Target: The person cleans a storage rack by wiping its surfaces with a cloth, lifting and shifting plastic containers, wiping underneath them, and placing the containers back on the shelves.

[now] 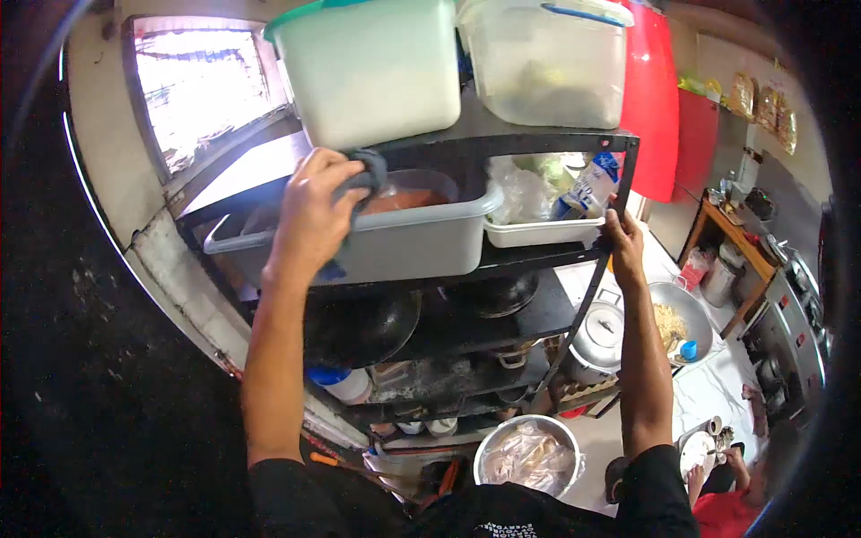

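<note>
My left hand (314,202) is closed on a dark cloth (363,184), held against the black shelf's top edge below a large tub with a green rim (368,72). Part of the cloth hangs down in front of a grey bin (413,242) on the shelf underneath. My right hand (624,240) grips the black upright post (587,309) at the shelf's right side, beside a white tray (538,235) that holds plastic bags and a blue and white packet (587,188).
Woks (363,327) rest on a lower shelf. Below stands a metal basin (527,455) with bagged contents. To the right are a lidded pot (603,334), a wide pan of food (677,323) and a person in red (731,507). A window (202,85) is at upper left.
</note>
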`<state>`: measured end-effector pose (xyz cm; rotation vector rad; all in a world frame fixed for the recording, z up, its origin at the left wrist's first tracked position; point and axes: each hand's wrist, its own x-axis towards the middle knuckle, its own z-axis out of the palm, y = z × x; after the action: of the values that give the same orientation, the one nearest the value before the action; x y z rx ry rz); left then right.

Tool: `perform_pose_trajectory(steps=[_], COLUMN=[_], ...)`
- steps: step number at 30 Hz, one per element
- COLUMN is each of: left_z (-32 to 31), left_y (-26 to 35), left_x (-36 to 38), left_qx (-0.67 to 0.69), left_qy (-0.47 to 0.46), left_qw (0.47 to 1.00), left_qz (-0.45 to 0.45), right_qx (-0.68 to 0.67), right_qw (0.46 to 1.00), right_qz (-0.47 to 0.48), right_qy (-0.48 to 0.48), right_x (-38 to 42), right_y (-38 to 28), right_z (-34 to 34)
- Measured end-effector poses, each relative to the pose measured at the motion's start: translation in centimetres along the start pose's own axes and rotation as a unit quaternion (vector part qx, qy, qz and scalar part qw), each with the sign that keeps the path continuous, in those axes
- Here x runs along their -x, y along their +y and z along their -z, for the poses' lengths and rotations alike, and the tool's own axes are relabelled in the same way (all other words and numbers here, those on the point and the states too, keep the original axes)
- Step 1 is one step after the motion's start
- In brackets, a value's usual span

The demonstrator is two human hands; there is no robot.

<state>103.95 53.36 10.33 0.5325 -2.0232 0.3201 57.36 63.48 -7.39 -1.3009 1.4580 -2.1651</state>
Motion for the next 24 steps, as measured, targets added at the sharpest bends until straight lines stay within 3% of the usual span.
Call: perform_pose_trajectory(steps=[2, 10, 16, 24], left_z=[-2.6, -12.3, -16.2, -19.9], left_y=[1.9, 10.3, 14.7, 18.3], left_x=[-1.3, -8.1, -10.7, -12.7], left_qx=[0.001, -0.009, -0.062, -0.082], left_qy=[0.026, -0.011, -0.01, -0.029], left_qw=[0.999, 0.983, 0.97, 0.954], left_qz=[-0.028, -0.182, -0.235, -0.286], right_qx=[-0.016, -0.033, -0.045, -0.076], right_qw=[1.0, 0.999, 0.998, 0.997], right_qz=[0.008, 0.012, 0.041, 0.008], right_qy=[0.02, 0.02, 0.003, -0.005], right_x=[0.4, 0.2, 0.4, 0.5], right_y=[-0.9, -0.6, -1.7, -1.7], right_z=[-0.8, -0.8, -0.8, -0.5])
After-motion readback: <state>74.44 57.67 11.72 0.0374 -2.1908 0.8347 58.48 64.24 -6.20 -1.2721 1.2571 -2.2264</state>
